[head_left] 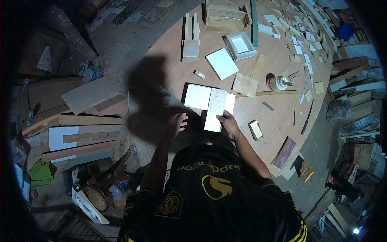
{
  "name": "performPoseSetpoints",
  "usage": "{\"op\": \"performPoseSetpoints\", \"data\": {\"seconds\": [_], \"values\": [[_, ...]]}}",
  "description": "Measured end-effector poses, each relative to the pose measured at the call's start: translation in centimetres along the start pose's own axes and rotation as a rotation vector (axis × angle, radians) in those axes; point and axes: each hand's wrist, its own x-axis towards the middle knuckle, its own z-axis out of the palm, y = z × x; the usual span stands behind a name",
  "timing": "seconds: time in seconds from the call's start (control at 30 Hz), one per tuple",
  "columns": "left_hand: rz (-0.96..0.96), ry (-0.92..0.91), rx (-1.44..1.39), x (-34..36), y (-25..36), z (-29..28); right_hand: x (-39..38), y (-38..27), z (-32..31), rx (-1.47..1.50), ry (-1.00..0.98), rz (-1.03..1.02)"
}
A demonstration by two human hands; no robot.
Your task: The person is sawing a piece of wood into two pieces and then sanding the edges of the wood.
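My right hand [229,125] grips the lower right edge of a pale wooden strip [215,109], thumb on top; faint lines cross the strip. Its far part lies across a white rectangular board [197,96], and another light piece [229,102] shows on its right side. My left hand [176,122] hangs just off the table edge, left of the strip, fingers loosely bent and apart, holding nothing. Beyond lie a small block [199,74], a white square panel [222,63] and a white framed box [240,45]. A small wooden block [255,130] rests right of my right hand.
The round table [258,111] also bears a tub with tools [276,83], a metal ruler piece [268,106], a dark file [307,117], a reddish block [284,152] and many offcuts. A yellow-handled saw [305,171] lies at its edge. Boards [86,119] are stacked at left.
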Motion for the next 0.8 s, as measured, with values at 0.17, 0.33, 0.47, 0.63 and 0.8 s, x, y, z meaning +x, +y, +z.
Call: {"op": "performPoseSetpoints", "data": {"seconds": [0.17, 0.33, 0.47, 0.63, 0.8], "values": [[0.0, -0.006, -0.019, 0.5, -0.2, -0.3, 0.5, 0.5, -0.5, -0.029, -0.016, 0.013], [0.011, -0.009, 0.009, 0.6, -0.5, -0.3, 0.4, 0.4, -0.1, 0.009, -0.005, -0.002], [0.012, 0.008, 0.013, 0.3, -0.1, 0.0, -0.5, -0.5, 0.5, 0.03, 0.009, 0.005], [-0.008, 0.016, -0.011, 0.6, -0.1, -0.2, -0.6, -0.5, 0.6, 0.017, 0.011, 0.004], [0.008, 0.009, -0.004, 0.5, -0.3, -0.3, -0.4, -0.2, 0.7, 0.07, 0.014, 0.0]]}}
